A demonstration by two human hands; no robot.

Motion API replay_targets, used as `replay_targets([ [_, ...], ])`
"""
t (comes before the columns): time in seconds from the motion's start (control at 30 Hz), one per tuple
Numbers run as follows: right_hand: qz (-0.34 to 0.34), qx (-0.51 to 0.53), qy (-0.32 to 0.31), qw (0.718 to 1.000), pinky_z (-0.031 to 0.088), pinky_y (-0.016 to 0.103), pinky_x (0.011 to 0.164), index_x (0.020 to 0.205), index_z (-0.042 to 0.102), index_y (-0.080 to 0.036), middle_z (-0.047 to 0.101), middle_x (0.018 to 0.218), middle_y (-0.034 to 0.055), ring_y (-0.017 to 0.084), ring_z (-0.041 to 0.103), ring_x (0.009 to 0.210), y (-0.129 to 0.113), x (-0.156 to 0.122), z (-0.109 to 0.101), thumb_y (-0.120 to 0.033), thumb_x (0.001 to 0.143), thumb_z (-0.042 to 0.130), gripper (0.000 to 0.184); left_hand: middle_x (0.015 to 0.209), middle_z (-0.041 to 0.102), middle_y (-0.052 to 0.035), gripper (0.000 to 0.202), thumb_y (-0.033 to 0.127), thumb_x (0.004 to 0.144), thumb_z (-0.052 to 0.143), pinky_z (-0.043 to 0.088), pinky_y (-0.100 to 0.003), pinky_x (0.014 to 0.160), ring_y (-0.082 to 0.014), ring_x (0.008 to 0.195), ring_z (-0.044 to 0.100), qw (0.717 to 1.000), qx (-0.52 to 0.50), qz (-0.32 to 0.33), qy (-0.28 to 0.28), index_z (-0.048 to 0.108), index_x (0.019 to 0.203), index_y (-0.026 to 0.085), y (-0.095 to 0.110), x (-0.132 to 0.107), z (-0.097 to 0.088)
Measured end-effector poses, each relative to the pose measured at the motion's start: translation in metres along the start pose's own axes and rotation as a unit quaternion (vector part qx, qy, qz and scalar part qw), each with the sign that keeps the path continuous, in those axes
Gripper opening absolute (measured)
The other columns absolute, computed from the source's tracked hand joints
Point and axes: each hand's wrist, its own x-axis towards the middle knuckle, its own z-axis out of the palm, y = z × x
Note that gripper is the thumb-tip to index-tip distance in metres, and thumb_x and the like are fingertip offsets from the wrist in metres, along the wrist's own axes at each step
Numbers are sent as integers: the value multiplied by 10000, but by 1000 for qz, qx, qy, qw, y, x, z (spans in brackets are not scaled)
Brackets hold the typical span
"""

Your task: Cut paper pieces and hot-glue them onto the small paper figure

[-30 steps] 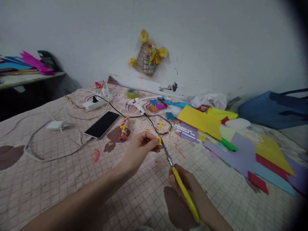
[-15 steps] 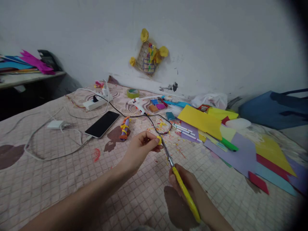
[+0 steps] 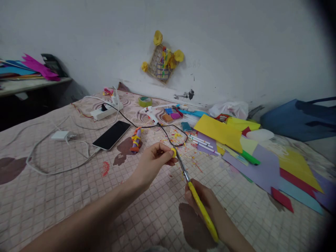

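Between the thumb and fingers of my left hand point(image 3: 154, 161) is a small yellow paper piece point(image 3: 173, 152), pinched upright above the table. My right hand point(image 3: 201, 196) is closed around the yellow handles of a pair of scissors point(image 3: 193, 192). The metal blades point up and away and meet the edge of the yellow piece. Whether the blades are parted there is too small to tell. Beyond my hands, tiny red and yellow paper scraps point(image 3: 179, 134) are scattered over the patterned cloth point(image 3: 147, 213).
A white glue gun point(image 3: 151, 115) lies behind my hands, its black cord looping close by. To the left are a purple-and-orange paper roll point(image 3: 135, 140), a phone point(image 3: 112, 135) and a power strip point(image 3: 106, 111). Coloured sheets point(image 3: 252, 164) and paper sticks point(image 3: 202, 142) spread rightward.
Both hands hold almost the same place, with the scissor blades still at the yellow piece. Nothing else has visibly moved.
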Motion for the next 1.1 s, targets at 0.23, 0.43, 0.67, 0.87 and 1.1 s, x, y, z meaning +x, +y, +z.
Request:
replay_targets([
  [0.23,-2,85,30,996,285,231,428,632,418,-202,385,525,-50,92,341,439,6,5,-1,-511,774,455,342,610,605,4,134,227,774,606,441,-203,559,-82,564,556,999,14,-13,-31,517,736,135,-3,2,-2],
  [0.43,13,134,92,987,293,223,423,672,474,-192,419,519,-48,96,369,448,3,8,-12,-540,706,554,358,619,537,25,118,231,771,595,411,-201,535,-71,548,500,983,102,-19,-151,547,761,123,-13,0,1],
  [0.67,-19,138,119,983,337,218,467,743,536,-182,501,620,-29,99,402,510,6,10,-14,-333,681,613,181,700,565,14,166,189,781,562,392,-217,571,-92,620,505,946,247,28,-210,551,938,139,-25,-7,3],
  [0.87,-18,150,91,984,336,217,467,687,499,-188,453,590,-45,98,402,510,6,11,-10,-302,658,605,158,691,566,18,173,178,775,544,385,-220,562,-97,616,516,930,267,18,-251,538,946,153,-29,-9,4],
  [1.1,-2,142,144,979,365,222,484,700,508,-180,494,606,-34,101,428,518,3,11,-13,-274,674,597,132,747,568,-14,227,337,765,605,430,-234,585,-92,618,525,971,97,-63,-210,541,849,135,-34,-9,11],
])
